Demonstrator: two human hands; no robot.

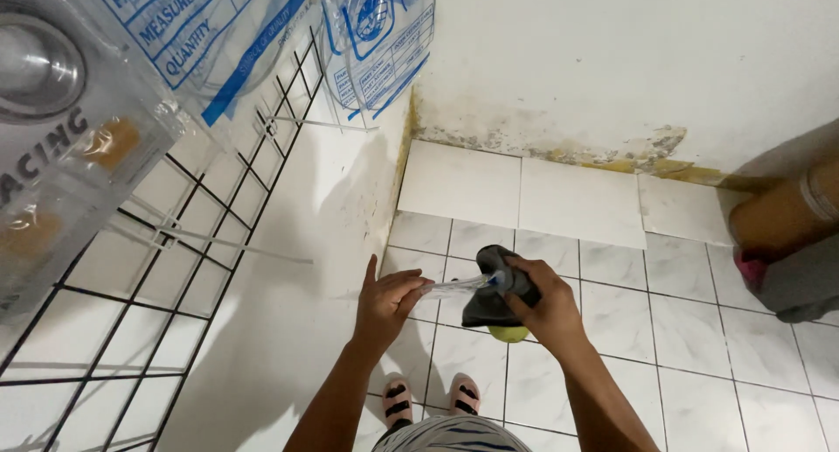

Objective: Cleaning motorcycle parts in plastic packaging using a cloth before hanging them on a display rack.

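My right hand (540, 301) grips a dark grey cloth (495, 281) bunched around a yellow-green rounded object (509, 333) that peeks out below it. My left hand (384, 300) pinches the end of a thin clear plastic piece (454, 287) that runs from its fingertips to the cloth. Both hands are held at waist height over a white tiled floor (612, 312), close to a room corner. My feet in strapped sandals (428, 398) show below the hands.
A black wire grid rack (188, 268) covers the left wall, with clear plastic bags (218, 32) printed in blue hanging from it and white zip ties sticking out. A brown roll and grey bundle (791, 242) lie at the right. The wall base is stained.
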